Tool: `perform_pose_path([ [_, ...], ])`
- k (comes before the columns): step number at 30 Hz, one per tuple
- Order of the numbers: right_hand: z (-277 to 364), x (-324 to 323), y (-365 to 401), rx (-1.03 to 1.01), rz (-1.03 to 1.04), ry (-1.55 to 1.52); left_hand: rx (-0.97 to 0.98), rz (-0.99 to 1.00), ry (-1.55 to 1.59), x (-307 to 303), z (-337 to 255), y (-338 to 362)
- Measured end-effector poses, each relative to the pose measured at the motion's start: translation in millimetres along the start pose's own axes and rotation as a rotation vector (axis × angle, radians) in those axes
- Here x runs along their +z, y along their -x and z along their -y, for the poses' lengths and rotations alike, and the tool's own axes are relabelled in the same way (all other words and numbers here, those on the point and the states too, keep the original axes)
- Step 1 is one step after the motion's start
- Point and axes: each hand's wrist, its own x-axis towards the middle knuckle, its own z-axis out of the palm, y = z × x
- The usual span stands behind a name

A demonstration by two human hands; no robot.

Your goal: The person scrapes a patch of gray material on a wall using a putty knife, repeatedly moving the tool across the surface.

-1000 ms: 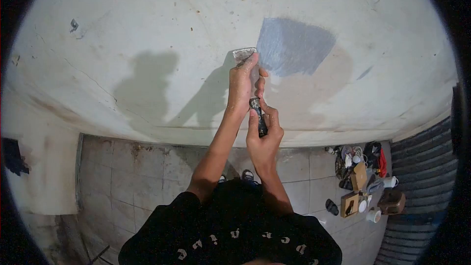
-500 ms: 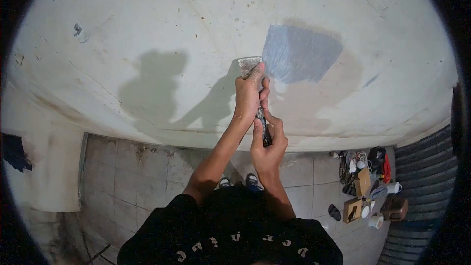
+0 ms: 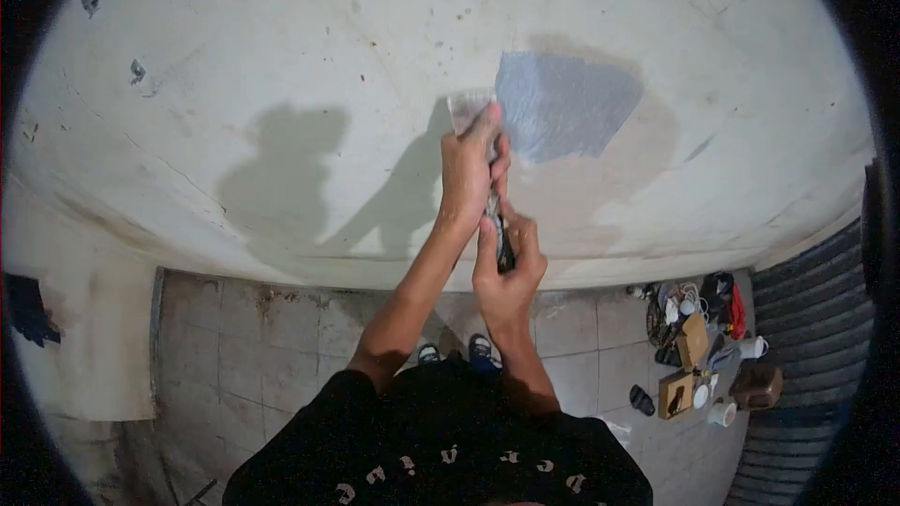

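Note:
A metal scraper (image 3: 469, 109) with a black handle lies flat against the pale wall (image 3: 281, 66). My left hand (image 3: 472, 176) presses on the blade end, fingers wrapped over it. My right hand (image 3: 506, 267) grips the black handle lower down. The blade's edge sits just left of a grey scraped patch (image 3: 567, 103) on the wall. Both forearms reach up from my black shirt.
Shadows of my head and arms fall on the wall to the left. Below is a tiled floor (image 3: 262, 356) with my shoes showing. A heap of boxes, cups and tools (image 3: 703, 356) lies at the right by a corrugated shutter (image 3: 816, 347).
The scraper and both hands slid down a little, then back up beside the grey patch. The grip on the tool is the same.

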Motion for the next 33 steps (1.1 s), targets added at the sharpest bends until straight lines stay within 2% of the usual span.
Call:
perform_pose_path([
  [5, 1, -7, 11, 0.02, 0.035, 0.041, -0.061, -0.042, -0.011, -7, 18, 8],
  [7, -1, -5, 9, 0.044, 0.029, 0.034, -0.027, -0.025, -0.012, -4, 12, 1],
  [10, 21, -8, 0, 0.191, 0.065, 0.02, -0.033, -0.027, -0.011, 1, 3, 10],
  [16, 5, -9, 9, -0.075, 0.013, 0.16, -0.059, -0.04, 0.039, -1, 6, 3],
  [19, 15, -13, 17, 0.149, 0.069, 0.092, -0.112, -0.035, 0.049, -9, 19, 21],
  [20, 9, -16, 15, 0.142, 0.089, 0.186, -0.117, -0.034, 0.049, -9, 22, 14],
  [26, -3, -12, 19, 0.092, 0.065, 0.071, -0.114, -0.051, 0.066, -11, 24, 19],
  [33, -7, -8, 18, -0.037, -0.024, 0.126, -0.07, -0.016, 0.03, -8, 17, 14],
])
